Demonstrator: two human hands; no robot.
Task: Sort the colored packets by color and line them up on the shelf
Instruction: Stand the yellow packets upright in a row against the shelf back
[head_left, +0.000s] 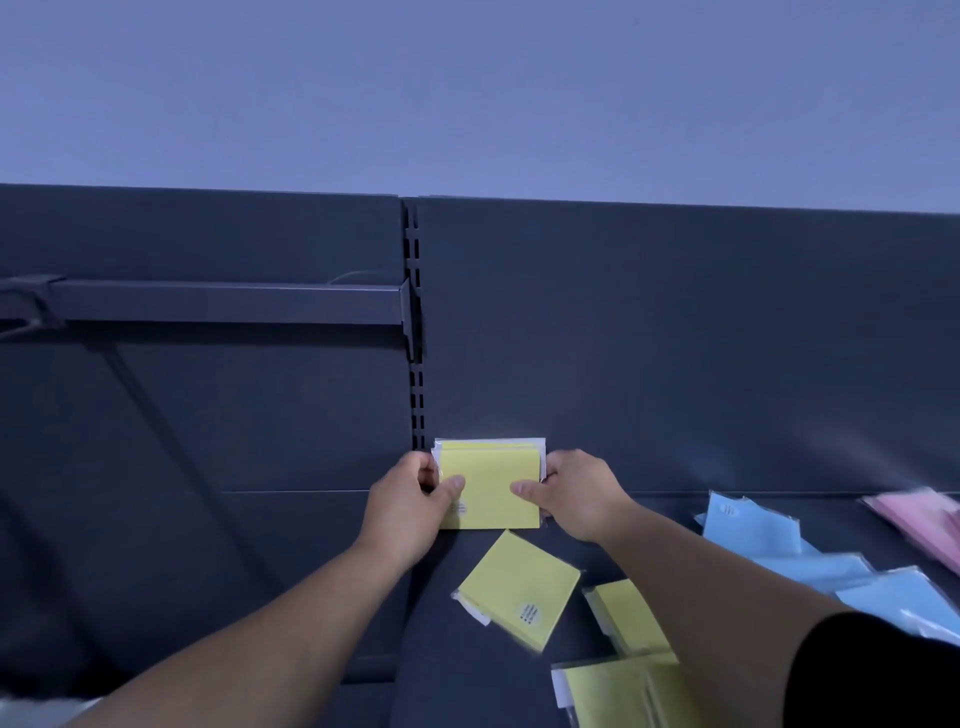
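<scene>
Head view: at centre frame, the left hand (410, 499) and right hand (576, 493) pinch the side edges of a stack of square yellow packets (491, 483), thumbs on its front face, fingers curled behind. The glossy, clear-wrapped stack stands against the back panel of the matte dark shelf (467, 686). Loose yellow packets (519, 587) lie flat at lower right. Blue packets (748, 525) and pink packets (919, 519) fan out at the right edge.

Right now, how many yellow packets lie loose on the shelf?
3 packets: one tilted below the held stack, one beside the right forearm, one at the bottom. Others may be hidden.
</scene>
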